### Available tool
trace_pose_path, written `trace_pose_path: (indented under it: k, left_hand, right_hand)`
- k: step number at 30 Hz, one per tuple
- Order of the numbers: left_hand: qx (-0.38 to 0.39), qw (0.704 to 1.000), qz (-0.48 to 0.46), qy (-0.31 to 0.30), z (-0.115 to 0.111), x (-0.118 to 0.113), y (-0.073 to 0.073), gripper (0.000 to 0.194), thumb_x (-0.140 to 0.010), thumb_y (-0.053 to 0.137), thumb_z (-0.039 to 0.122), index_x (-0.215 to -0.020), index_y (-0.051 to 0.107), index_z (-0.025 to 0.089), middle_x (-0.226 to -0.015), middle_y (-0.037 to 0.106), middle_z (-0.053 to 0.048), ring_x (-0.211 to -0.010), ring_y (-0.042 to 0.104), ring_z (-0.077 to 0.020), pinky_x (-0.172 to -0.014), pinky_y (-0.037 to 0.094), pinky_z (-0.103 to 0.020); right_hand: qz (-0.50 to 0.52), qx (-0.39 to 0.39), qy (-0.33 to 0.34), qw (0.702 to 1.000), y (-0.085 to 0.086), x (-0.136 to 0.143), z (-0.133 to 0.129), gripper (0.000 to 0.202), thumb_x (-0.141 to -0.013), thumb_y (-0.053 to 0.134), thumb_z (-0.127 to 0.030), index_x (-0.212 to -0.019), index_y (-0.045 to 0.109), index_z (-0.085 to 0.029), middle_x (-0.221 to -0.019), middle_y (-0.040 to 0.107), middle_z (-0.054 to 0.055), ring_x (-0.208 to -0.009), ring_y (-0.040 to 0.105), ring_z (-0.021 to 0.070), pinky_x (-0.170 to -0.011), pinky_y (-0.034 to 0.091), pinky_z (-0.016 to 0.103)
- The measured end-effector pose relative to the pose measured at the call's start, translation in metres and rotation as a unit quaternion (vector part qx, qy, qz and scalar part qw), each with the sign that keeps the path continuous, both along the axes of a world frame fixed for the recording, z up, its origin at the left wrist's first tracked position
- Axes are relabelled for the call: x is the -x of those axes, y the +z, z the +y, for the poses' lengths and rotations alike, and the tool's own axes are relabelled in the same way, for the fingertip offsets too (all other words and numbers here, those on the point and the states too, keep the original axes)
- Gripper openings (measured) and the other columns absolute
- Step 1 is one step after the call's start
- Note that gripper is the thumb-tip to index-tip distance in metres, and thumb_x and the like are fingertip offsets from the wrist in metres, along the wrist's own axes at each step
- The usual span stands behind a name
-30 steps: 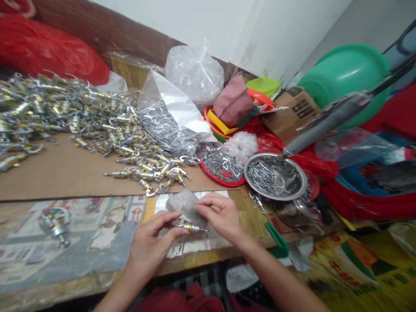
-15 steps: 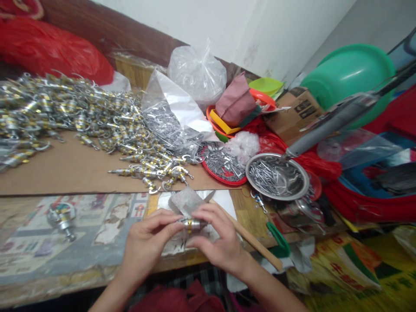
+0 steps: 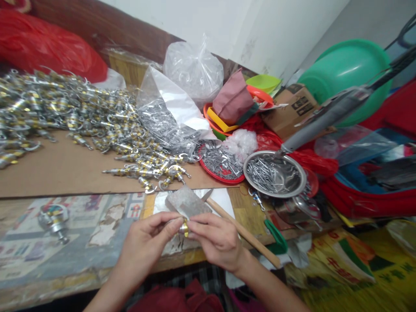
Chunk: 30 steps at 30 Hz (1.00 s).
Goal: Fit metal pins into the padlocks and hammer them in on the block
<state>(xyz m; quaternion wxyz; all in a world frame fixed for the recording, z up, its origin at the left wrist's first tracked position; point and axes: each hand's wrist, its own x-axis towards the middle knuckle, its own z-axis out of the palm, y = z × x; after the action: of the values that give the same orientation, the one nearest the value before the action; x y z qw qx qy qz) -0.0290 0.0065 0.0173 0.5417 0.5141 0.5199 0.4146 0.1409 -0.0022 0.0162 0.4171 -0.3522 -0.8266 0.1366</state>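
Observation:
Between my two hands is a small silver and gold metal fitting (image 3: pixel 184 228), mostly covered by my fingers. My left hand (image 3: pixel 155 236) pinches its left end with thumb and forefinger. From the other side my right hand (image 3: pixel 217 239) closes its fingers around the right end. Just beyond my fingertips lies a grey metal block (image 3: pixel 188 202) on white paper. A hammer's wooden handle (image 3: pixel 243 232) slants away to the right, its pointed metal head beside the block. One more fitting with a ring (image 3: pixel 56 222) rests on the bench at the left.
A large heap of similar fittings (image 3: pixel 74 108) covers the cardboard (image 3: pixel 65 173) behind. To the right stand a red tray of small metal parts (image 3: pixel 221 162) and a steel bowl of pins (image 3: pixel 273 173). A grey-handled tool (image 3: pixel 325 119) reaches over the bowl.
My right hand's fingers have closed in around the fitting, hiding more of it; before, its thumb was spread below. The whole view has shifted slightly.

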Motion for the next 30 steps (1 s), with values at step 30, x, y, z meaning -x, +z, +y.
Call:
trace_pose_path:
  k: [30]
  left_hand:
    - [0.135,0.965,-0.223,0.026,0.013,-0.009,-0.017,0.073,-0.055,0.070,0.015,-0.118,0.033,0.020,-0.064,0.057,0.006,-0.061,0.062,-0.0156,-0.063,0.053,-0.033]
  right_hand:
    - [-0.169,0.197,-0.326,0.909,-0.006,-0.088,0.151,0.024,-0.071,0.046,-0.008,-0.085,0.064,-0.011,-0.088,0.065,0.009,-0.086,0.060,0.0195,-0.080,0.044,0.031]
